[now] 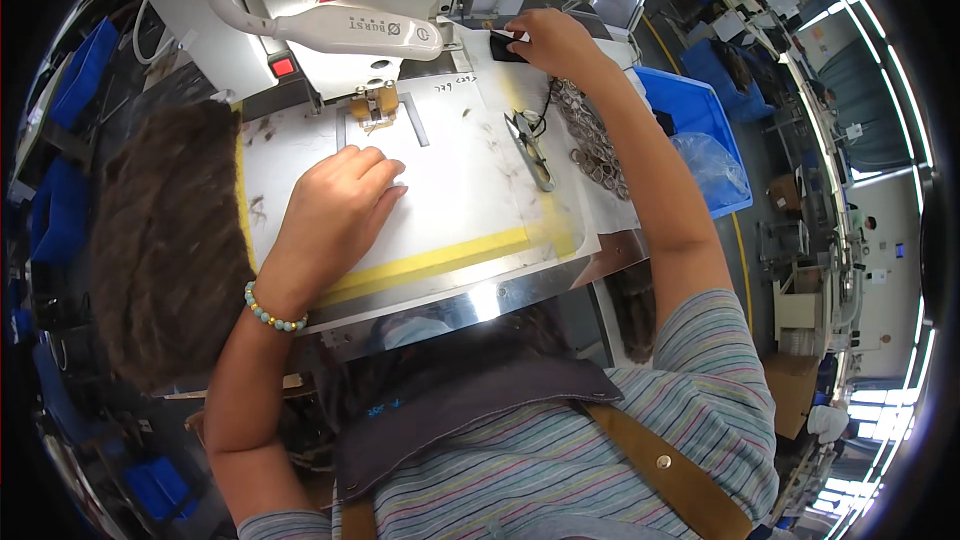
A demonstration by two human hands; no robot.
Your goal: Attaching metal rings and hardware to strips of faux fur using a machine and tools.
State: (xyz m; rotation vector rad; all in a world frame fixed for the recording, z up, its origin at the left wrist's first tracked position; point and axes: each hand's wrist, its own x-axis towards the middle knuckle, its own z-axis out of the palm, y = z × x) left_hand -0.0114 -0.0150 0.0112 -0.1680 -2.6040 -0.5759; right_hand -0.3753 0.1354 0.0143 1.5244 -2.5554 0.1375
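My left hand (340,205) rests on the white work plate (455,210) of a sewing machine (330,0), its fingers curled together. Whatever may be inside them is hidden. Just beyond those fingers is the brass-coloured presser foot (374,108), above a slot in the plate. My right arm stretches to the far right of the plate. There, the thumb and fingers of my right hand (557,43) close on the edge of a small flat black piece (506,48). Thread snips (530,148) lie nearer to me, beside a heap of metal rings (597,145).
Brown fur material (165,250) hangs at the plate's left side. A blue bin (715,105) with a clear plastic bag (708,168) stands on the right. Yellow tape (430,265) runs along the plate's near edge. The machine's lamp (350,30) juts over the plate.
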